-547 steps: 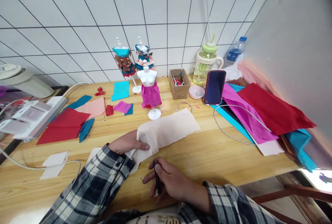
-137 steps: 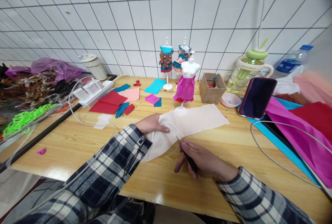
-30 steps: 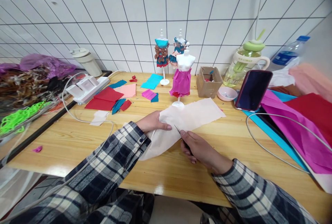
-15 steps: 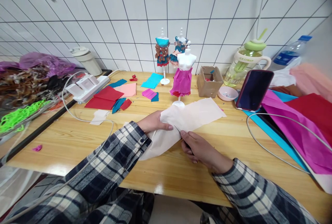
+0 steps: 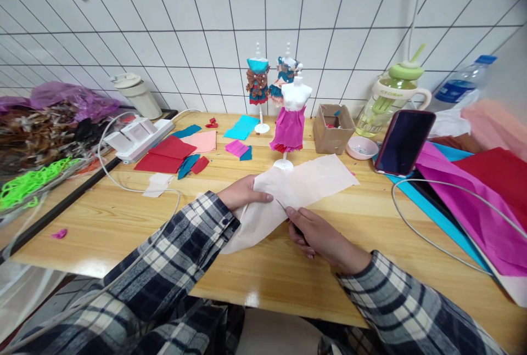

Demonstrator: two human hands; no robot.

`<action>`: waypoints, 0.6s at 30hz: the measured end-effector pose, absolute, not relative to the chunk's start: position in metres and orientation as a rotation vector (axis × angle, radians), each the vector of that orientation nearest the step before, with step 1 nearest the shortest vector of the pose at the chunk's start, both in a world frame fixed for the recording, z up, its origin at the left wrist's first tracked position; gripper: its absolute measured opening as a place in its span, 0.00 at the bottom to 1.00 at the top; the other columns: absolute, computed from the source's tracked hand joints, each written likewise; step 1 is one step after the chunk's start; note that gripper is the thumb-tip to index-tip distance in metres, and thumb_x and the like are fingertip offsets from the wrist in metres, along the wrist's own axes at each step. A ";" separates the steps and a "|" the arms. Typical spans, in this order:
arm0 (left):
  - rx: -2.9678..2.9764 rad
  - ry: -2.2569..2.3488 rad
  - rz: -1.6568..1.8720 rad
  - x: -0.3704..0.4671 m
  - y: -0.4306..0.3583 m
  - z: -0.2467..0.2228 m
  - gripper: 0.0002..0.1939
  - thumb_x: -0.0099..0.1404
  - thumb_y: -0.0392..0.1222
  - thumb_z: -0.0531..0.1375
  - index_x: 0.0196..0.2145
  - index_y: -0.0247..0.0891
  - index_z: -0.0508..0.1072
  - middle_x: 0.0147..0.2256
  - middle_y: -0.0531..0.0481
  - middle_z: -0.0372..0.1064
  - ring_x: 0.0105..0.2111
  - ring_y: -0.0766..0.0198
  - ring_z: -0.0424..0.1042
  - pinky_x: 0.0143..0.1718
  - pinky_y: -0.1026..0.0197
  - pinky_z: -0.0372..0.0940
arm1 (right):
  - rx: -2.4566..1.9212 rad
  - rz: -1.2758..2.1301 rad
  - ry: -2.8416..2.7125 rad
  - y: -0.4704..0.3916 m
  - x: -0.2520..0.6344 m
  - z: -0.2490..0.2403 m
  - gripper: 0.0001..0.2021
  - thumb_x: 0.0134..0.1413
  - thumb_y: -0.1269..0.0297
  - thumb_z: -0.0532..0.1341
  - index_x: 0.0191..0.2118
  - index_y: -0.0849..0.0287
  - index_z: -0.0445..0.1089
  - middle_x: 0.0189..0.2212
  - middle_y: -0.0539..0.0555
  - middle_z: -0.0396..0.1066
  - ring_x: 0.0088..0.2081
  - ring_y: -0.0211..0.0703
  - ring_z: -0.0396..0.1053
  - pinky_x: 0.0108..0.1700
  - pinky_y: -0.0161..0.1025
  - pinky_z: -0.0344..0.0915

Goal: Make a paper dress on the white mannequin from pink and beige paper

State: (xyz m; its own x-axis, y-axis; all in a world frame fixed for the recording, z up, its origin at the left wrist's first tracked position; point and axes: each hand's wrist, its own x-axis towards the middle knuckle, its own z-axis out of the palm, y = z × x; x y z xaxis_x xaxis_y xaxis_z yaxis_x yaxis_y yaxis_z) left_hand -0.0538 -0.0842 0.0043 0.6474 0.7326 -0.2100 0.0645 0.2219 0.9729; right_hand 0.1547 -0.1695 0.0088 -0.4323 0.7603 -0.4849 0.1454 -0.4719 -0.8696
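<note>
A long pale pink sheet [image 5: 313,182] is held above the wooden table, slanting from lower left to upper right. My left hand [image 5: 246,193] grips its left part, thumb on top and fingers hidden beneath. My right hand [image 5: 315,234] is closed around dark-handled scissors [image 5: 281,205]; one thin blade shows over the sheet, pointing at my left thumb, and the handles are mostly hidden in the fingers. Just behind the sheet stands a small white dress form [image 5: 295,97] wearing a magenta skirt [image 5: 289,129].
Two dressed forms, one in turquoise and brown [image 5: 257,83], stand by the wall. Coloured scraps [image 5: 167,153] and a power strip [image 5: 144,138] lie left. A cardboard box [image 5: 333,130], pink bowl [image 5: 362,148], phone [image 5: 403,144], cable and coloured sheets [image 5: 465,201] are right.
Both hands and the sheet have stayed almost in place. My left thumb has shifted very slightly to the left.
</note>
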 end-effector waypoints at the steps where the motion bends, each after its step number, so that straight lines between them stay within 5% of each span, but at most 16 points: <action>1: 1.269 0.768 0.544 -0.054 -0.084 0.004 0.25 0.53 0.44 0.70 0.47 0.31 0.72 0.45 0.42 0.76 0.42 0.55 0.75 0.50 0.52 0.66 | -1.338 1.955 -1.296 -0.170 0.155 0.009 0.21 0.61 0.42 0.49 0.28 0.55 0.54 0.13 0.40 0.53 0.11 0.30 0.48 0.13 0.30 0.48; 18: 1.331 0.673 0.477 -0.050 -0.087 0.008 0.24 0.55 0.44 0.69 0.49 0.34 0.73 0.45 0.44 0.76 0.44 0.56 0.75 0.51 0.54 0.65 | -1.420 1.890 -1.311 -0.168 0.152 0.004 0.20 0.61 0.43 0.49 0.29 0.54 0.52 0.16 0.39 0.53 0.13 0.29 0.48 0.14 0.30 0.49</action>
State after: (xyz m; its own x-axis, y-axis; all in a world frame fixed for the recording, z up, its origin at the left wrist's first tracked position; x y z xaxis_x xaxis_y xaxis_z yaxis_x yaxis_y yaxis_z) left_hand -0.0502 -0.0873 0.0078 0.7240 0.6680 -0.1723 0.0588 0.1891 0.9802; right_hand 0.1519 -0.1685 0.0043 -0.3796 0.7820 -0.4944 0.1889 -0.4576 -0.8689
